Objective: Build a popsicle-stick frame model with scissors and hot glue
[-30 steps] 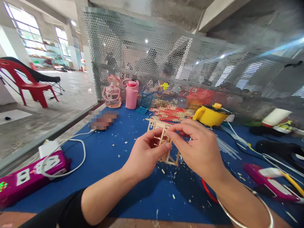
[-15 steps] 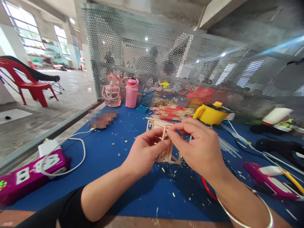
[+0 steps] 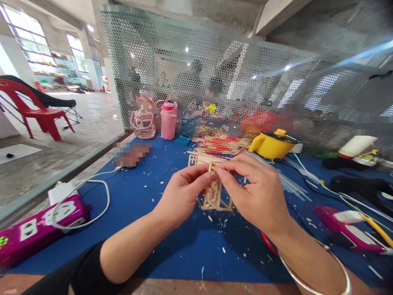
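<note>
My left hand [image 3: 181,194] is closed, thumb and forefinger pinching a short pale wooden stick [image 3: 210,167]. From the other side my right hand [image 3: 259,190] meets it, thumb and forefinger closed at the same stick's upper end; the fingertips partly hide what lies between them. Below and behind both hands is a small framework of glued-looking wooden sticks [image 3: 217,200], with slanted braces at its lower end. Its middle is partly covered by my fingers. A flat lattice end of sticks [image 3: 192,160] shows beyond my left hand.
Red-marked sticks [image 3: 219,144] lie piled behind the work. A yellow pot [image 3: 272,146], clear plastic rods [image 3: 293,184], a pink bottle [image 3: 168,121] and purple power strips [image 3: 46,229] stand around the blue mat [image 3: 172,262]. Wood scraps are scattered on it. A perforated metal screen [image 3: 172,69] rises behind.
Both hands stay together, the left turning slightly and shifting a little left. The held stick has tipped, so less of its length shows, and more of the framework beneath is visible.
</note>
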